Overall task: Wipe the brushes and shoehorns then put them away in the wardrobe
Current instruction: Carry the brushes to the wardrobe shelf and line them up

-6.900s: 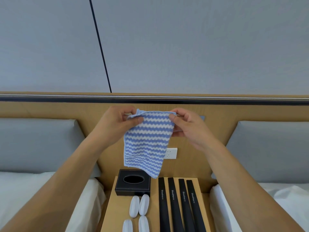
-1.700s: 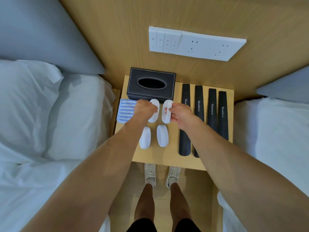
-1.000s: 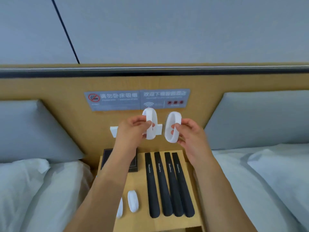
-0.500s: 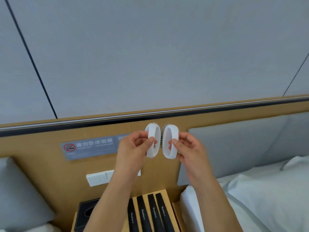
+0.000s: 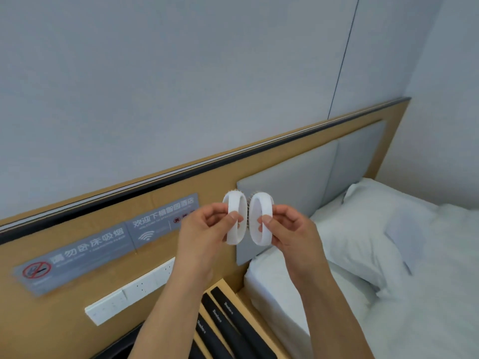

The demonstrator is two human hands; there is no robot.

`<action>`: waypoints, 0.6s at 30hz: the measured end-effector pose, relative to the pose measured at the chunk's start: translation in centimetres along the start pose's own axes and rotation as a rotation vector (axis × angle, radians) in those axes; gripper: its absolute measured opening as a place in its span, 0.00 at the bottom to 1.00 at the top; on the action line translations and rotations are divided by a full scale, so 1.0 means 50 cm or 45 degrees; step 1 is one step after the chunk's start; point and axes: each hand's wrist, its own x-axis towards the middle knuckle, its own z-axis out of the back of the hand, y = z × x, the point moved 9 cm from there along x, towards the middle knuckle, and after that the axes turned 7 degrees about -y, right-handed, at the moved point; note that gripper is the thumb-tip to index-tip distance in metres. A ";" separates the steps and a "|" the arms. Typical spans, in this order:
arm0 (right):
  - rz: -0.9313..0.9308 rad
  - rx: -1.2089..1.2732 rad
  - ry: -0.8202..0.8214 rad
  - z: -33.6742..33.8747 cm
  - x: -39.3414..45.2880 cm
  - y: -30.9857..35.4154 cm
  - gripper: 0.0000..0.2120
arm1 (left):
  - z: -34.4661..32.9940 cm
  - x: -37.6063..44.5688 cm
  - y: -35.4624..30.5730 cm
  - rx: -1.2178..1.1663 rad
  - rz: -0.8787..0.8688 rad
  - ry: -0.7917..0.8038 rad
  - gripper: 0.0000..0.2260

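Two small white oval brushes are held up in the air side by side, each a smooth plastic loop with short pale bristles showing along its far edge. The left brush [image 5: 235, 218] stands upright just right of the left hand [image 5: 204, 235], whose thumb and curled fingers pinch its lower rim. The right brush [image 5: 261, 218] stands upright just left of the right hand [image 5: 290, 233], pinched the same way between thumb and curled fingers. The brushes sit nearly touching, bristle sides toward the wall, between the two hands. Below the left forearm, black shoehorns [image 5: 225, 325] lie parallel on a wooden bedside table [image 5: 239, 297]. Behind the hands runs a wooden headboard [image 5: 77, 301] with a grey sign [image 5: 103, 244], and a white pillow [image 5: 375, 229] lies to the right of the right hand.
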 end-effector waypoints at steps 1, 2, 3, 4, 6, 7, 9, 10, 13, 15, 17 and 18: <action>-0.005 0.002 -0.049 0.019 -0.018 -0.003 0.09 | -0.011 -0.010 0.006 -0.012 0.017 0.049 0.05; -0.005 -0.001 -0.098 0.040 -0.036 -0.007 0.09 | -0.023 -0.022 0.013 -0.025 0.038 0.100 0.05; -0.001 -0.012 -0.145 0.063 -0.056 -0.009 0.09 | -0.038 -0.035 0.020 -0.040 0.061 0.152 0.06; 0.004 -0.031 -0.192 0.086 -0.076 -0.011 0.09 | -0.055 -0.050 0.027 -0.054 0.083 0.205 0.06; 0.002 -0.059 -0.282 0.135 -0.115 -0.015 0.08 | -0.093 -0.082 0.036 -0.082 0.107 0.316 0.07; -0.003 -0.064 -0.322 0.159 -0.133 -0.016 0.08 | -0.113 -0.098 0.040 -0.090 0.113 0.371 0.07; -0.016 -0.078 -0.408 0.209 -0.169 -0.014 0.08 | -0.153 -0.135 0.043 -0.108 0.129 0.482 0.06; -0.021 -0.085 -0.455 0.233 -0.186 -0.008 0.08 | -0.174 -0.153 0.043 -0.125 0.137 0.538 0.07; -0.024 -0.100 -0.603 0.308 -0.235 0.015 0.07 | -0.234 -0.205 0.033 -0.158 0.156 0.672 0.08; -0.019 -0.082 -0.677 0.353 -0.267 0.033 0.07 | -0.273 -0.238 0.017 -0.204 0.157 0.742 0.06; -0.007 -0.070 -0.746 0.399 -0.302 0.051 0.07 | -0.311 -0.274 -0.005 -0.237 0.138 0.810 0.09; 0.003 -0.060 -0.781 0.424 -0.321 0.060 0.07 | -0.330 -0.297 -0.015 -0.244 0.131 0.851 0.12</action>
